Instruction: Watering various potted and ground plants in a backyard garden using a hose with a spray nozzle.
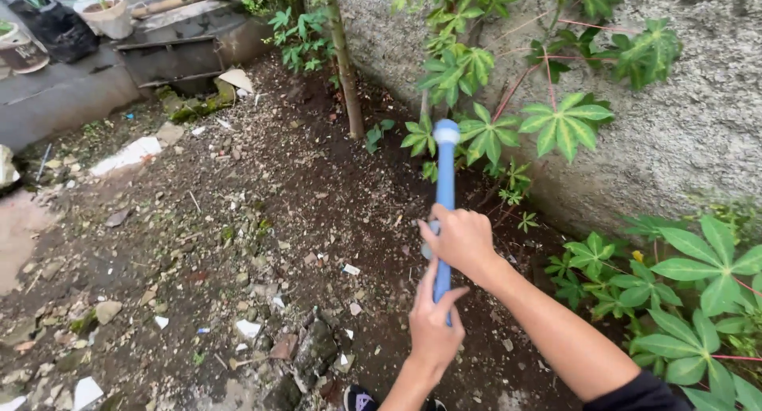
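Hands share one blue handle [444,190], pointing away toward the stem [346,69]: right hand [462,238] wrapped higher, left hand [433,325] loosely curled lower. The working end looks hidden, perhaps behind leaves [486,131]. Tighten the lower grip; strike soil [341,196], not roots.

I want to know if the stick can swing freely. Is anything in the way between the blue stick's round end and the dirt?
Nothing solid shows. Both hands, left hand and right hand, grip the blue handle. Its round tip sits in front of leafy plants by the wall; the soil beside it is bare.
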